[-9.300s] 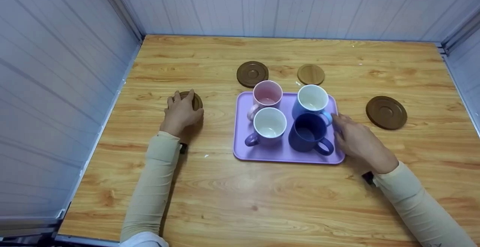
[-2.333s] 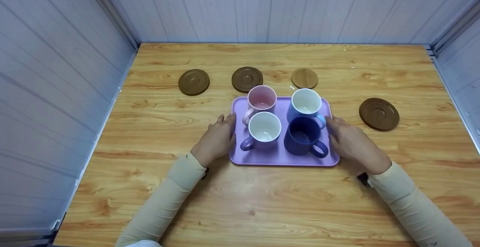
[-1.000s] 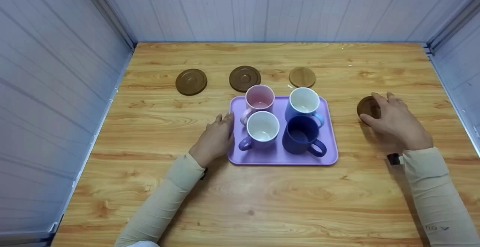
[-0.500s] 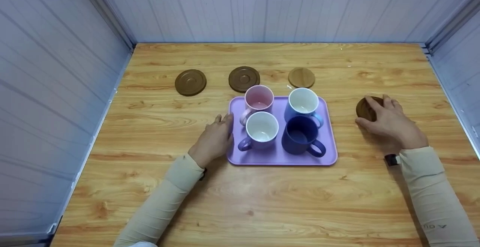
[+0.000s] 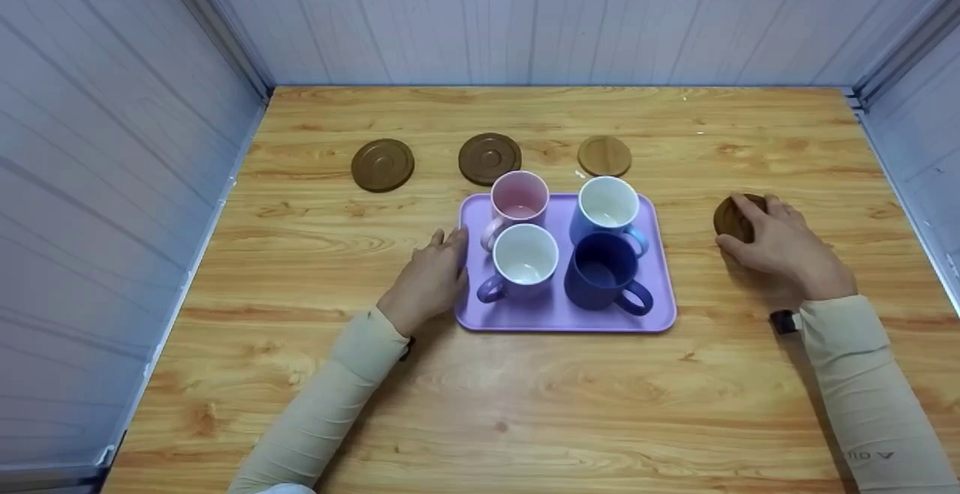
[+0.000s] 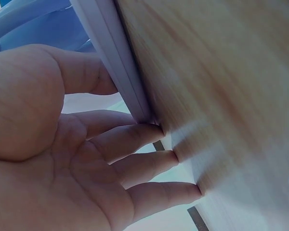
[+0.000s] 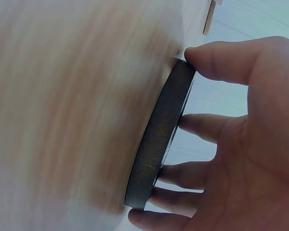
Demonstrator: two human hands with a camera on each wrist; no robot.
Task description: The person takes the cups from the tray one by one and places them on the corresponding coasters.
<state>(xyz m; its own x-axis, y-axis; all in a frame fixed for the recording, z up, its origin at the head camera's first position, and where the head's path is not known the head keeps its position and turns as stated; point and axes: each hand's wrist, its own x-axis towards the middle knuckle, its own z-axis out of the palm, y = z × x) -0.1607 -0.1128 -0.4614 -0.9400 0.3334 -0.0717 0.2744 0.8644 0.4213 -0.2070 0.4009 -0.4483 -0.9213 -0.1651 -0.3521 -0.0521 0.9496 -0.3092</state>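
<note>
My left hand point(image 5: 427, 280) lies along the left edge of a purple tray point(image 5: 525, 319). In the left wrist view the thumb touches the tray's side, and the other fingertips point(image 6: 190, 191) rest on the table. On the tray stand a pink mug point(image 5: 520, 196), a white-lined purple mug point(image 5: 525, 258), a light-blue mug point(image 5: 609, 204) and a navy mug point(image 5: 600, 273). Over at the right, my right hand point(image 5: 787, 247) holds a dark brown round coaster point(image 5: 727, 222) on the table, with thumb and fingers spread across it to its edges; the hand hides part of it.
Behind the tray lie a dark brown coaster point(image 5: 489, 158) and a lighter wooden coaster point(image 5: 604, 156). Another dark coaster point(image 5: 382, 165) is at the back left. Pale panel walls point(image 5: 420, 22) enclose the wood-grain table point(image 5: 465, 404) at the back and sides.
Earlier my left hand was on the left coaster, which now lies farther back; that hand moved to the tray's left edge. My right hand left the tray's right edge for the right coaster.
</note>
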